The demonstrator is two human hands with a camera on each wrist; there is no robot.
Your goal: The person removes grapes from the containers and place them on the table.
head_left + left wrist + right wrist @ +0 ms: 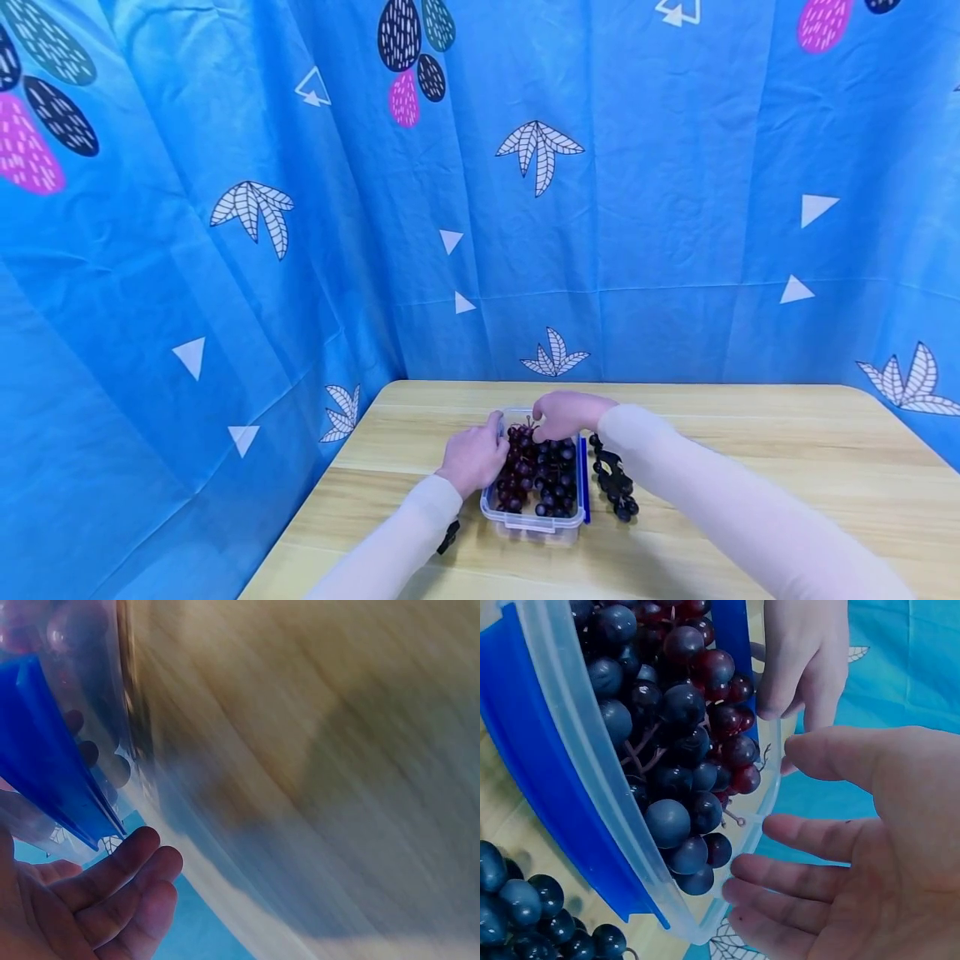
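A clear plastic container (528, 523) with blue side flaps holds a reddish grape bunch (514, 483) on its left and a dark grape bunch (557, 482) on its right. My left hand (474, 457) rests at the left rim. Three of its fingers (150, 847) extend loosely below a blue flap (52, 750) in the left wrist view; the thumb's contact is hidden. Over the container's far end is my right hand (885, 847), its fingers spread and nothing between them. Its fingertips are near the rim and a bare grape stem (739, 820).
Another dark grape bunch (624, 504) lies on the wooden table (750, 483), right of the container and partly under my right forearm. A blue patterned curtain (660, 208) hangs behind the table and along its left side.
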